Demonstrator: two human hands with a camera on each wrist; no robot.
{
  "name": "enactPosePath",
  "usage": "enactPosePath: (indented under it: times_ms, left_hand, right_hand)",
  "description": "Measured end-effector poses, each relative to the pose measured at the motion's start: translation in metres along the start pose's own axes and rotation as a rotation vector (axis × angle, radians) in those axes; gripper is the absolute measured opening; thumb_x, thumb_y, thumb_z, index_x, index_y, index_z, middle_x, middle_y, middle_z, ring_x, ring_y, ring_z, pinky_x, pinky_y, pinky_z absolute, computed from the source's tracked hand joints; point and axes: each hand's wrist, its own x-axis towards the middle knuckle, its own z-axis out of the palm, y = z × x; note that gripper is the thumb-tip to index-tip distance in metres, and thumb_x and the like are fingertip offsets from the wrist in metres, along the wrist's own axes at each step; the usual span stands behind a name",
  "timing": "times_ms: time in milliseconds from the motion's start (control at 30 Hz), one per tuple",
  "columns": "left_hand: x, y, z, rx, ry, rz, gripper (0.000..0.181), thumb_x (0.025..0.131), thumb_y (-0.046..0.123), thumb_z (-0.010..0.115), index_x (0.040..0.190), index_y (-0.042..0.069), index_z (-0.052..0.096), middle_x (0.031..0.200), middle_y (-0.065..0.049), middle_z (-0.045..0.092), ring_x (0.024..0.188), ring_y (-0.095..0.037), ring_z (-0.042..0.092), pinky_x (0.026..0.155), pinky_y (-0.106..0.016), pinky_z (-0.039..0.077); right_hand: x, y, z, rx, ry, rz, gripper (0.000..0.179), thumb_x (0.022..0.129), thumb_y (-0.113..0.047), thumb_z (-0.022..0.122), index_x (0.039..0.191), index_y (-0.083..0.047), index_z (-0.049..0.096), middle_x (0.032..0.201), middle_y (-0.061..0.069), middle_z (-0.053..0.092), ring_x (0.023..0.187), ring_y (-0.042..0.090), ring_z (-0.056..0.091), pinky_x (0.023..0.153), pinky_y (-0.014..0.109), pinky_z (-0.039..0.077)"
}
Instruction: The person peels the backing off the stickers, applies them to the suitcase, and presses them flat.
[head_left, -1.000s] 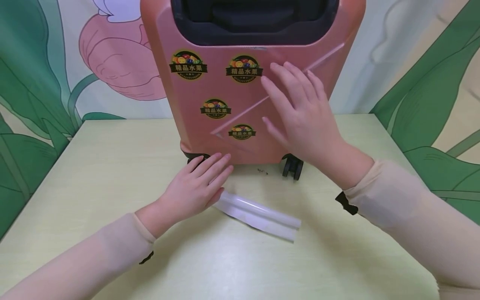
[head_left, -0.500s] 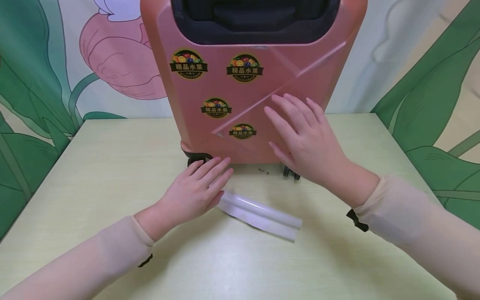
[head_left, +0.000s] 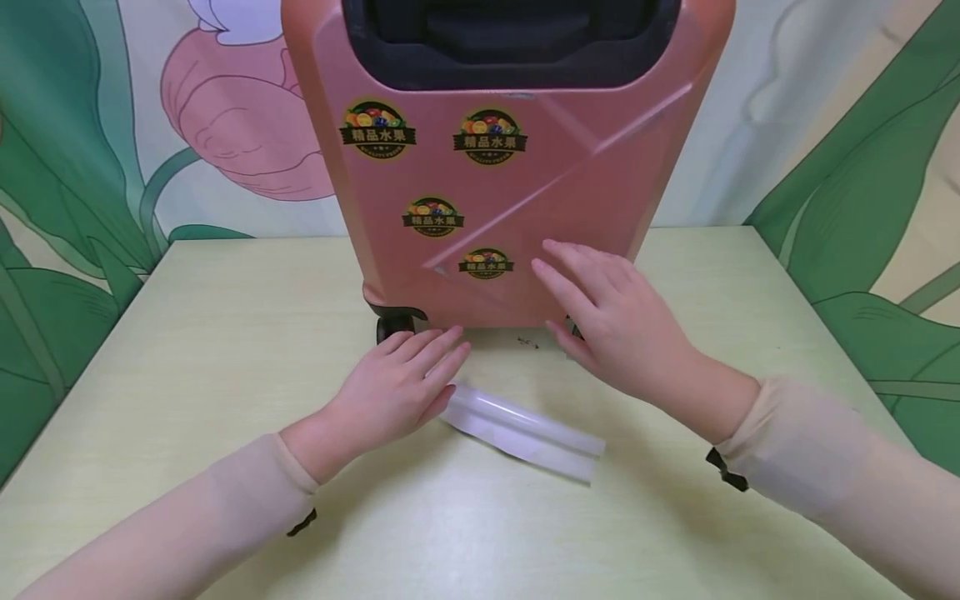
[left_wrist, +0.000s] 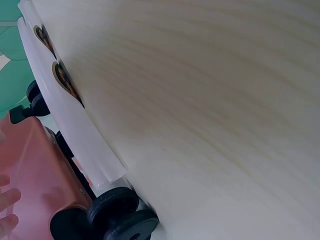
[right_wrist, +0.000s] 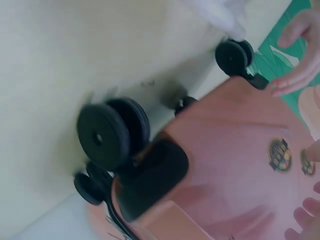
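A pink suitcase [head_left: 592,200] stands upright on the table with several round fruit stickers [head_left: 490,137] on its front. My right hand [head_left: 630,325], fingers extended and slightly bent, is in front of the suitcase's lower right, beside the lowest sticker [head_left: 486,263]. It holds nothing. My left hand [head_left: 390,387] is before the lower left wheel [head_left: 394,327], fingers loosely extended and holding nothing. A curled white backing sheet [head_left: 525,437] lies on the table, its left end behind that hand. In the left wrist view, more stickers [left_wrist: 65,82] show along the sheet's [left_wrist: 75,120] underside.
The suitcase's black handle recess [head_left: 510,42] is at the top of the head view. Small dark specks [head_left: 528,342] lie beneath the suitcase on the pale table [head_left: 465,533]. A wall covering with painted leaves [head_left: 67,167] rises behind and at both sides.
My right hand has moved down the suitcase front, from beside the upper stickers to its lower right. My left hand has sunk slightly. The suitcase and sheet stay put.
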Motion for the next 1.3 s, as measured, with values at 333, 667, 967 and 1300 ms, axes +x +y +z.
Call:
enactPosePath:
  times_ms: [333, 667, 967, 1300]
  left_hand:
    - [0.003, 0.005, 0.007, -0.006, -0.018, -0.009, 0.047, 0.080, 0.028, 0.069, 0.119, 0.004, 0.059, 0.121, -0.012, 0.060, 0.103, -0.026, 0.058, 0.080, -0.038, 0.047]
    - [-0.001, 0.007, 0.012, -0.025, -0.073, -0.027, 0.046, 0.081, 0.028, 0.069, 0.119, 0.004, 0.059, 0.120, -0.012, 0.061, 0.103, -0.026, 0.059, 0.081, -0.038, 0.047]
    - [-0.001, 0.009, 0.012, -0.010, -0.138, -0.034, 0.043, 0.080, 0.028, 0.070, 0.115, 0.005, 0.061, 0.111, -0.010, 0.063, 0.097, -0.025, 0.060, 0.077, -0.037, 0.048]
    - [-0.001, 0.010, 0.014, -0.016, -0.189, -0.041, 0.040, 0.080, 0.029, 0.069, 0.111, 0.005, 0.062, 0.107, -0.009, 0.064, 0.094, -0.024, 0.061, 0.076, -0.036, 0.048]
  right_hand:
    - [-0.025, -0.011, 0.023, 0.087, -0.114, 0.026, 0.060, 0.076, -0.013, 0.073, 0.129, 0.003, 0.049, 0.129, 0.019, 0.052, 0.112, 0.034, 0.052, 0.087, 0.046, 0.045]
    - [-0.037, -0.026, 0.037, 0.143, -0.349, 0.125, 0.045, 0.083, -0.022, 0.068, 0.121, -0.001, 0.058, 0.114, 0.010, 0.062, 0.099, 0.025, 0.060, 0.084, 0.039, 0.047]
    - [-0.045, -0.036, 0.048, 0.311, -0.579, 0.320, 0.040, 0.088, -0.027, 0.063, 0.121, -0.005, 0.060, 0.113, 0.006, 0.064, 0.103, 0.021, 0.061, 0.085, 0.038, 0.048]
    - [-0.050, -0.041, 0.060, 0.385, -0.698, 0.396, 0.038, 0.086, -0.024, 0.066, 0.118, -0.005, 0.060, 0.094, -0.001, 0.066, 0.080, 0.011, 0.061, 0.071, 0.030, 0.050]
